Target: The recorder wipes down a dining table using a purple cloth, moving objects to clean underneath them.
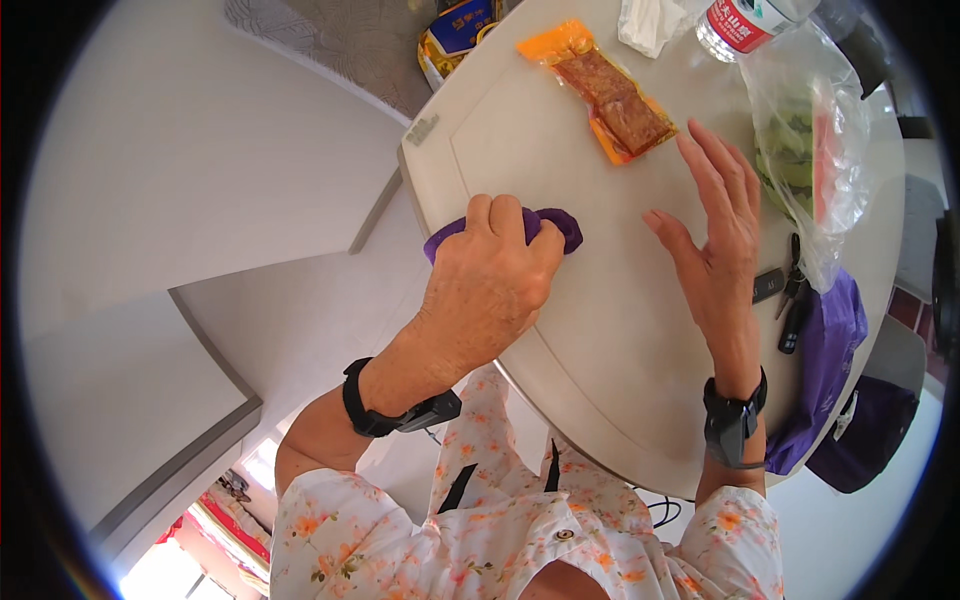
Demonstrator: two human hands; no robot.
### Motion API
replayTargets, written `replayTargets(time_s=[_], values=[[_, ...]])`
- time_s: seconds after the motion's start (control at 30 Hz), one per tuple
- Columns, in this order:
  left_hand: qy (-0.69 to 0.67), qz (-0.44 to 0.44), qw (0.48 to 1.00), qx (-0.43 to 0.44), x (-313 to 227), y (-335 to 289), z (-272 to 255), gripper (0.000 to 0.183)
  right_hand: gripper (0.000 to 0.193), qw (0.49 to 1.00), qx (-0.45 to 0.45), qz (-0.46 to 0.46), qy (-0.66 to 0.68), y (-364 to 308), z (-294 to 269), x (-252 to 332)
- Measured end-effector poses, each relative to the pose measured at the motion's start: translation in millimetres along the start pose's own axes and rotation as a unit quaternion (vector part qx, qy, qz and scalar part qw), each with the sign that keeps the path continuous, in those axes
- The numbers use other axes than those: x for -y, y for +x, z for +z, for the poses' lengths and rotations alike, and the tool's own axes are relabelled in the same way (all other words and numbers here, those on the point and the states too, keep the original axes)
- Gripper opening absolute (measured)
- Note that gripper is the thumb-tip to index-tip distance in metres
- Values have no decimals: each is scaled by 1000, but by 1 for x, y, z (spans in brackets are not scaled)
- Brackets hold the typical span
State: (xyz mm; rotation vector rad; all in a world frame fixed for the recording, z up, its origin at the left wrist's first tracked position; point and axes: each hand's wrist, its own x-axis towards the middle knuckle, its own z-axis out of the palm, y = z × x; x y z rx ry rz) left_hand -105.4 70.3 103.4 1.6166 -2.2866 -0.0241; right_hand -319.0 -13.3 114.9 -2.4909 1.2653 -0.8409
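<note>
Bunched under my left hand (482,275) is a purple cloth (562,228), pressed to the left edge of the pale table (590,320). The fingers are closed over it, and its ends poke out on both sides. My right hand (722,225) is over the table's right half, fingers spread and holding nothing. Just beyond its fingertips lies a sealed packet of brown food (615,98) with orange ends, flat on the table. To its right is a clear plastic bag (820,120) with something green and red inside, like cut watermelon.
Keys (792,290) and a purple bag (822,350) lie at the right edge. A bottle (742,28) with a red label and a white tissue (650,25) are at the far side. A yellow and blue package (460,38) is at the far left. A dark purple pouch (865,430) hangs lower right.
</note>
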Motion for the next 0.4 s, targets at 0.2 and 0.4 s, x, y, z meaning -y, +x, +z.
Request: replayTargets(time_s=[0.2, 0.4], values=[[9, 0, 1000, 5, -4, 3, 4, 16, 71, 1000, 11, -4, -3, 24, 35, -14], [-3, -1, 1000, 26, -6, 5, 6, 16, 67, 999, 21, 29, -16, 17, 55, -31]])
